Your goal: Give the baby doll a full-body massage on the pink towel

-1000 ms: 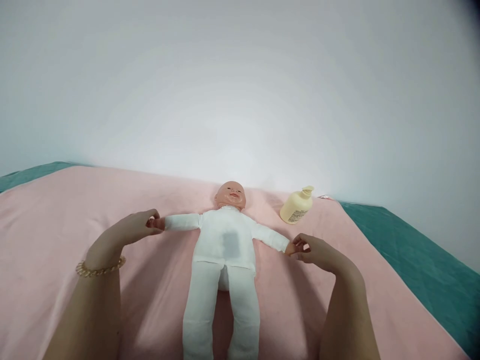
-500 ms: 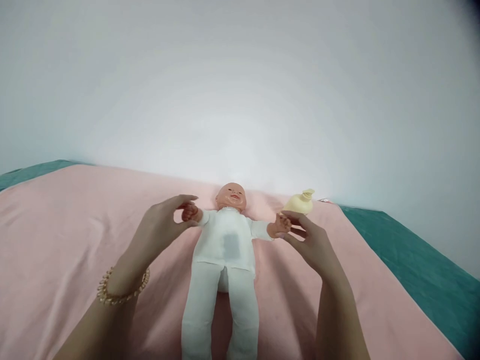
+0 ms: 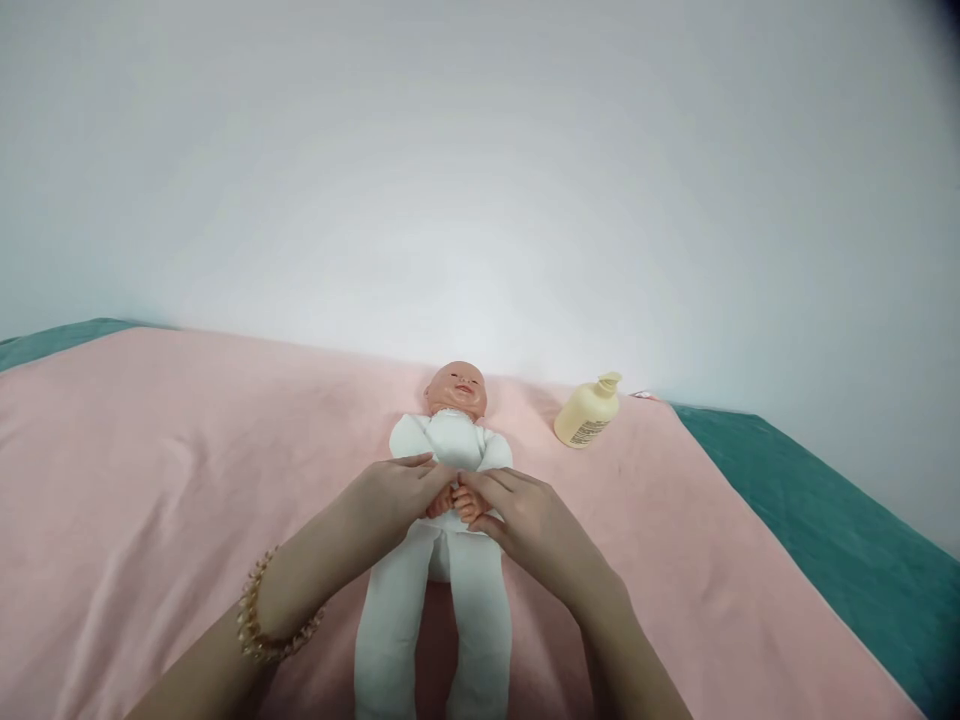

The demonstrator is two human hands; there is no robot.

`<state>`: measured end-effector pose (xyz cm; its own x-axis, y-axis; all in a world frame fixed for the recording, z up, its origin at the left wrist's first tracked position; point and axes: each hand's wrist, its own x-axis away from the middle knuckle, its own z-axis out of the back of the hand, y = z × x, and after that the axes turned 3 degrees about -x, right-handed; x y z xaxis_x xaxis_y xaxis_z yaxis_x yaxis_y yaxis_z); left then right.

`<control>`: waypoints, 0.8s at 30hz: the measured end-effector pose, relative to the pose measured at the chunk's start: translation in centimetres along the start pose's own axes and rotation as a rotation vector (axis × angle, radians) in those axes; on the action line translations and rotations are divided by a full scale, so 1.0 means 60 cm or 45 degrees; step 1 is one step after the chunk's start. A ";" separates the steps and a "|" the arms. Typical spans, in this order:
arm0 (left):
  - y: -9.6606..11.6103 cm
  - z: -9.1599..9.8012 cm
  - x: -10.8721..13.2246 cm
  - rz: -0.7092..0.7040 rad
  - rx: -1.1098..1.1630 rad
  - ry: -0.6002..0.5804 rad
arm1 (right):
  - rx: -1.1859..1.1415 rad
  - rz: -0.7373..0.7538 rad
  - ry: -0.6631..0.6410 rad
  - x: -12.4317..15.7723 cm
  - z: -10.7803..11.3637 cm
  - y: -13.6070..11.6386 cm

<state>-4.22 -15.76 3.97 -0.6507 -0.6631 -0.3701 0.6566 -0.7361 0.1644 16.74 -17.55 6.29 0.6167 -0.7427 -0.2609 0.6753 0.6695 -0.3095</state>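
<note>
A baby doll [image 3: 458,440] in white clothes lies on its back, head toward the wall and legs toward me. Both of its arms are folded in over its belly. My left hand [image 3: 405,495], with a beaded bracelet on the wrist, is closed around the doll's hand on the left side. On the other side, my right hand [image 3: 529,515] grips the doll's other hand between thumb and fingers. The doll's two small fists nearly meet between my hands. My fingers partly hide its forearms and belly.
Beyond my right hand, a pale yellow pump bottle [image 3: 587,412] stands beside the doll's shoulder. A pink sheet [image 3: 187,450] lies under everything, over a green surface [image 3: 810,500] showing at the sides. A white wall [image 3: 465,180] rises behind.
My hands have brought the doll's arms from spread out sideways down and inward over its belly. The pump bottle, partly covered by my right hand before, now shows fully.
</note>
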 end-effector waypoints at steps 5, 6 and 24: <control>0.011 -0.008 -0.004 0.054 -0.172 -0.023 | 0.084 -0.095 -0.027 -0.006 -0.006 -0.009; 0.012 -0.010 -0.005 0.051 -0.193 -0.003 | 0.102 -0.112 -0.024 -0.008 -0.009 -0.010; -0.056 0.079 0.028 0.600 0.039 0.150 | -0.368 -0.745 0.339 0.047 0.083 0.071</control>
<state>-9.33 -15.02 7.12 -0.2361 -0.9067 -0.3495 0.8568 -0.3639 0.3653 23.34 -16.73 8.78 0.0400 -0.9826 -0.1812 0.7086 0.1557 -0.6882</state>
